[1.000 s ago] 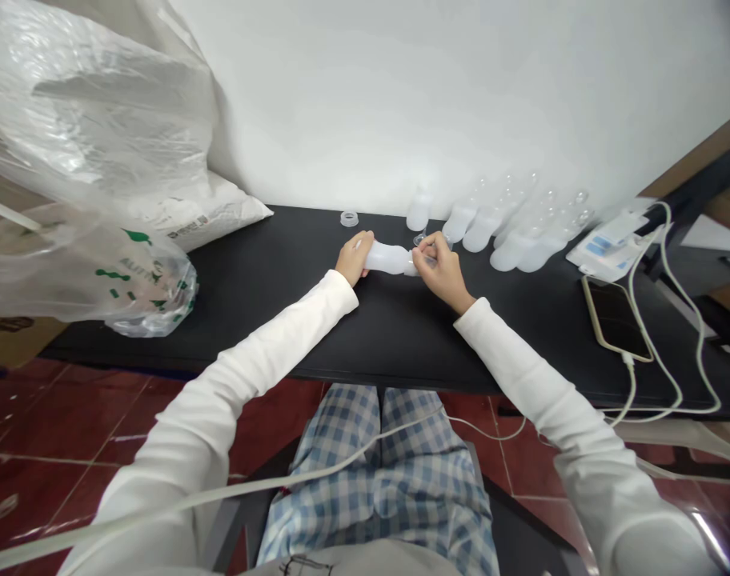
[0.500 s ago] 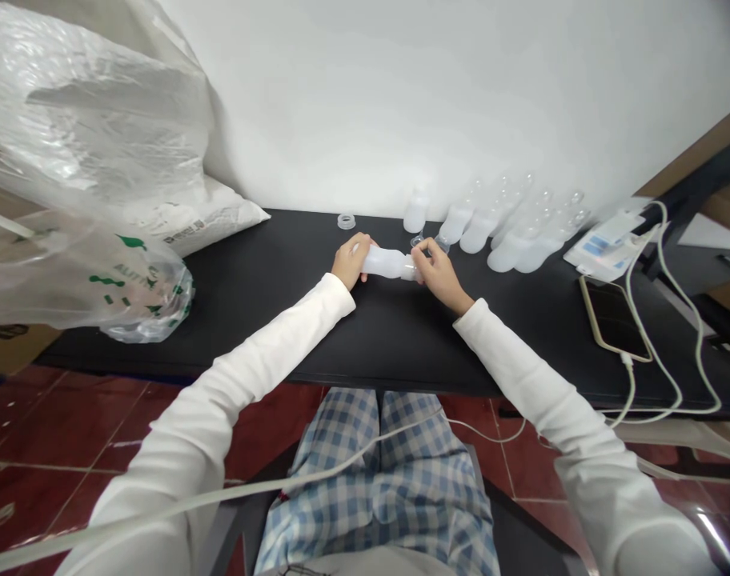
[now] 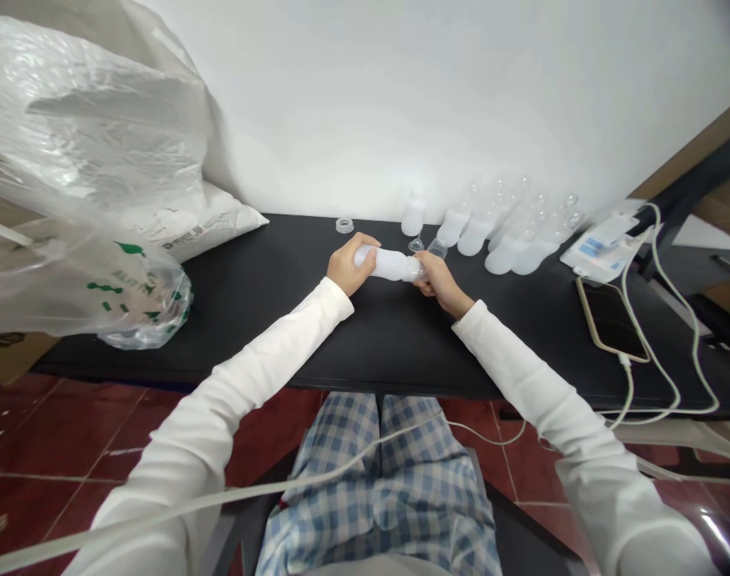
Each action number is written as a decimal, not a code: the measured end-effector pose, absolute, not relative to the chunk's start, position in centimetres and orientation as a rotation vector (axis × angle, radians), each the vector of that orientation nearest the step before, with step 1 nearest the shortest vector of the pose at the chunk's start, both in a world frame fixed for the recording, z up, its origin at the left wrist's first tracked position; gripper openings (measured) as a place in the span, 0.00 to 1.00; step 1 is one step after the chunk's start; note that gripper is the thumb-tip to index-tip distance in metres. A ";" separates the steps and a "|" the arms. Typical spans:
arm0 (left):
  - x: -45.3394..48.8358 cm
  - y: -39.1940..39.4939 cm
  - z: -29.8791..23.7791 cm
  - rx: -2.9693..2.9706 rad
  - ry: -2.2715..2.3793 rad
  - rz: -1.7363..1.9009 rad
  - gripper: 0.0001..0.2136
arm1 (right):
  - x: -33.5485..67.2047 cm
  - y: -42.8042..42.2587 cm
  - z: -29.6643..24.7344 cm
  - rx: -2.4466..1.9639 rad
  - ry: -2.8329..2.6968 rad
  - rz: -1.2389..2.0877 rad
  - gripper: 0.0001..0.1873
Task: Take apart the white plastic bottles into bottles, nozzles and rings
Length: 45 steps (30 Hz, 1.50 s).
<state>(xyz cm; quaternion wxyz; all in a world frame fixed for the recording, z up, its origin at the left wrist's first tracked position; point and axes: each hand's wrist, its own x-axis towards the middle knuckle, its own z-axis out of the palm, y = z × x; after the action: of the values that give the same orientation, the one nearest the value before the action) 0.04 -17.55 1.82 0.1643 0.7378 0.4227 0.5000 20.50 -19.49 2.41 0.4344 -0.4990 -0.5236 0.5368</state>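
A translucent white plastic bottle [image 3: 391,263] lies sideways in both my hands above the black table [image 3: 269,296]. My left hand [image 3: 348,266] is wrapped round its base end. My right hand [image 3: 435,274] is closed over its neck end, hiding whatever sits on the mouth. Just behind my right hand lie a small clear teat [image 3: 416,244] and another clear piece [image 3: 438,247] on the table.
A row of several similar bottles [image 3: 509,232] lies at the back right against the white wall; one bottle [image 3: 413,216] stands upright and a screw ring [image 3: 344,226] lies nearby. Large plastic bags [image 3: 82,208] fill the left. A phone [image 3: 611,318] with a white cable lies at right.
The bottle has tilted slightly, and my right hand has closed further over its neck end. My left hand keeps its hold on the base.
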 end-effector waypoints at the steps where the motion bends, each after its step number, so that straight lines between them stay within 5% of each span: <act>1: 0.0 -17.5 1.8 2.127 1.189 1.422 0.15 | 20.5 -19.5 2.3 -1.235 -1.300 1.311 0.22; 8: -0.1 -16.7 0.8 2.198 1.087 1.285 0.18 | 20.8 -18.6 2.1 -1.104 -1.158 1.032 0.30; 16: 2.0 -17.4 -1.6 2.411 0.988 0.993 0.36 | 20.4 -18.8 1.0 -1.006 -1.561 0.664 0.34; 25: 2.6 -17.1 -1.2 2.430 1.031 0.801 0.23 | 19.1 -20.5 1.8 -1.008 -1.769 0.345 0.26; 45: 2.4 -17.3 -1.0 2.555 1.028 0.574 0.27 | 19.7 -18.8 0.4 -1.159 -1.703 0.303 0.31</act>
<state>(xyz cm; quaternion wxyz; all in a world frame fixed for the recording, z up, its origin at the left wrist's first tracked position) 2.41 -17.30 -0.99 0.1637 0.8960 0.3604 0.2012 19.73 -18.82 0.42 0.5053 -0.4804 -0.7058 0.1255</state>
